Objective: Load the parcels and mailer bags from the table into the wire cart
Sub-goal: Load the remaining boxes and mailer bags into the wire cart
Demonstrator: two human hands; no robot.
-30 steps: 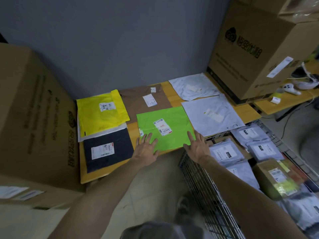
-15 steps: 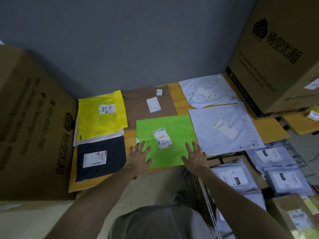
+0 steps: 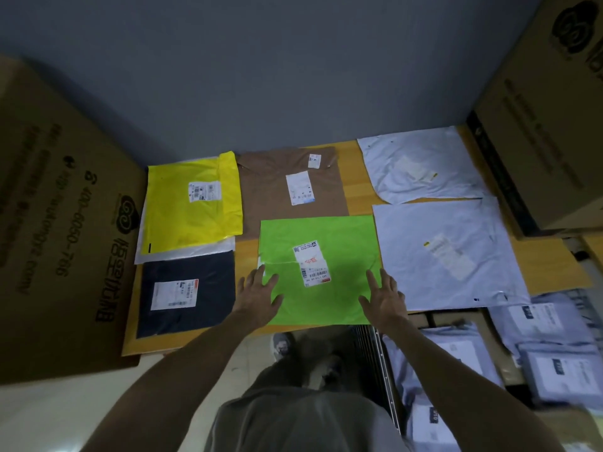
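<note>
From the head camera, both of your hands lay flat on the green mailer bag (image 3: 342, 288), fingers straight and spread, gripping nothing. Your left hand (image 3: 257, 296) pressed on its near left corner, partly overhanging the edge, and your right hand (image 3: 385, 296) pressed on its near right corner. The bag sat flat on the table (image 3: 551, 265) between your hands, its white label face up just ahead of your fingertips.

Just left of your left hand lay a dark navy mailer (image 3: 208, 298), and beyond that one a yellow mailer (image 3: 192, 216) rested on top of a white bag. Ahead of your left hand, past the green bag's far edge, lay a brown mailer (image 3: 277, 190). Right of your right hand a large pale grey mailer (image 3: 434, 256) touched or slightly overlapped the green bag's edge; the blur made it hard to say which. A second pale grey mailer (image 3: 417, 164) lay farther ahead of that.

Below and right of your right hand stood the wire cart (image 3: 375, 353), with grey labelled bags (image 3: 538, 321) inside it. A big cardboard box (image 3: 58, 239) stood well left of your left hand, and another (image 3: 548, 141) far right of your right hand.
</note>
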